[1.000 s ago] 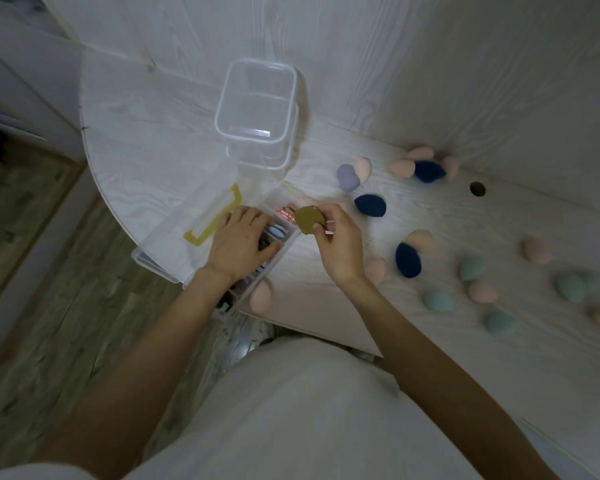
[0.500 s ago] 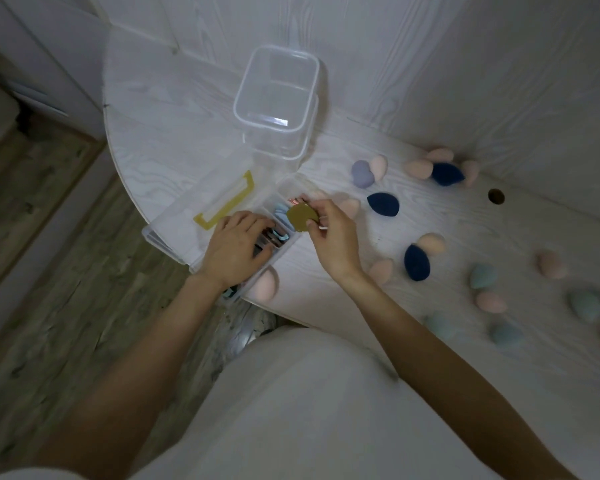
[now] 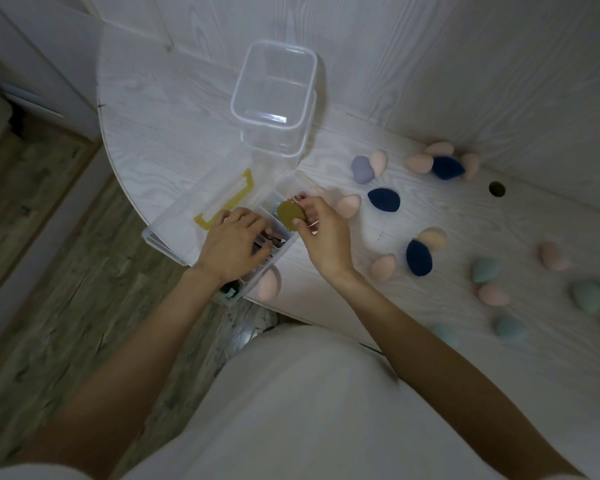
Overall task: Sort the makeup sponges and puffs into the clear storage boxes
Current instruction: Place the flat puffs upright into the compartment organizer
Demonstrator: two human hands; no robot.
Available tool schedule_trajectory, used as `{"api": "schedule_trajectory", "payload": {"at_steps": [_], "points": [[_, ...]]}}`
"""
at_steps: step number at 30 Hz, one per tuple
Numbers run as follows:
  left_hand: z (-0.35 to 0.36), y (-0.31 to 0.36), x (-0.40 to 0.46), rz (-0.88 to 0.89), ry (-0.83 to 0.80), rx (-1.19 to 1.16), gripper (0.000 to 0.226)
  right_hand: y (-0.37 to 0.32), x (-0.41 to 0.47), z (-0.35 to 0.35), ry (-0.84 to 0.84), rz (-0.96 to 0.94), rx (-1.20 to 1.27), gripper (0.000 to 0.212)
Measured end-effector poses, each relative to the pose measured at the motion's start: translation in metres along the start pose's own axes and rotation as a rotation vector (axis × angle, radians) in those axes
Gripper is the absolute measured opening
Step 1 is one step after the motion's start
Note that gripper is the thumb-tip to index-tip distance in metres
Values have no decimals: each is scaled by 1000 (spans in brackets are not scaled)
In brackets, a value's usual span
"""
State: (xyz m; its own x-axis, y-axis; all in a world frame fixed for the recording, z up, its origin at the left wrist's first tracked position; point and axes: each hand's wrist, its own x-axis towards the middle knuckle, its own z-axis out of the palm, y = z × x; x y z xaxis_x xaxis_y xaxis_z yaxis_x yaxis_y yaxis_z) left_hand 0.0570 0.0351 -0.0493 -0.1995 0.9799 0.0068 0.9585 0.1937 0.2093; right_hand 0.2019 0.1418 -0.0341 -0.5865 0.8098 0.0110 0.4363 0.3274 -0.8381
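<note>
My right hand (image 3: 321, 233) pinches a flat olive-green puff (image 3: 290, 216) just above the clear divided box (image 3: 284, 183) at the table's front edge. My left hand (image 3: 231, 244) lies over the box's compartments, fingers bent down into them; what they touch is hidden. The box's lid (image 3: 201, 209) with a yellow latch is folded open to the left. A taller clear square box (image 3: 274, 95) stands empty behind. Egg-shaped sponges lie loose on the table: a navy one (image 3: 383, 199), another navy one (image 3: 419, 257), pink ones (image 3: 349, 206) and teal ones (image 3: 484, 270).
The white wood-grain table (image 3: 160, 109) has a rounded left edge over a wooden floor (image 3: 49, 237). A white panel wall rises behind it. A cable hole (image 3: 496, 188) sits at the back right. One pink sponge (image 3: 268, 287) lies at the front edge beside the box.
The puff in my right hand has shifted slightly left, closer over the divided box. My left hand has stayed on the compartments. The camera view has shifted a little.
</note>
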Motion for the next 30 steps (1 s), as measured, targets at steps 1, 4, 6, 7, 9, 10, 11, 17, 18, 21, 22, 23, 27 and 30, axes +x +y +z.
{"api": "schedule_trajectory", "payload": {"at_steps": [1,4,6,7,9,10,11,17,18,21,22,23,27,30], "points": [[-1,0,-1,-2,1,8,36,-3,-1,4,-2,-27,-32,18],[-5,1,-5,-16,26,9,36,-7,-2,16,-58,-150,-226,14],[-6,0,-8,-20,30,-1,37,-6,-1,25,-106,-220,-451,13],[-5,0,-9,-16,29,-1,37,-6,1,27,-111,-244,-529,13],[-4,0,-10,-21,24,0,42,-8,6,28,-129,-271,-588,10],[-3,0,-9,-34,17,-5,45,-9,9,25,-150,-259,-574,8],[-3,1,-11,-58,12,-20,49,-10,11,22,-184,-234,-541,10],[1,12,-12,-156,10,2,69,-7,9,6,-215,-73,-384,13],[1,15,-9,-165,6,22,71,-5,9,6,-206,-49,-352,14],[3,20,-2,-187,-31,62,76,-4,8,8,-202,-39,-327,14],[4,20,-1,-200,-33,50,77,-4,8,8,-209,-53,-336,14],[5,21,-1,-216,-23,15,76,-4,8,8,-219,-72,-348,14],[8,23,-4,-293,26,-181,64,-7,12,8,-250,-147,-325,14],[10,24,-6,-315,51,-221,66,-8,16,7,-297,-186,-352,13]]}}
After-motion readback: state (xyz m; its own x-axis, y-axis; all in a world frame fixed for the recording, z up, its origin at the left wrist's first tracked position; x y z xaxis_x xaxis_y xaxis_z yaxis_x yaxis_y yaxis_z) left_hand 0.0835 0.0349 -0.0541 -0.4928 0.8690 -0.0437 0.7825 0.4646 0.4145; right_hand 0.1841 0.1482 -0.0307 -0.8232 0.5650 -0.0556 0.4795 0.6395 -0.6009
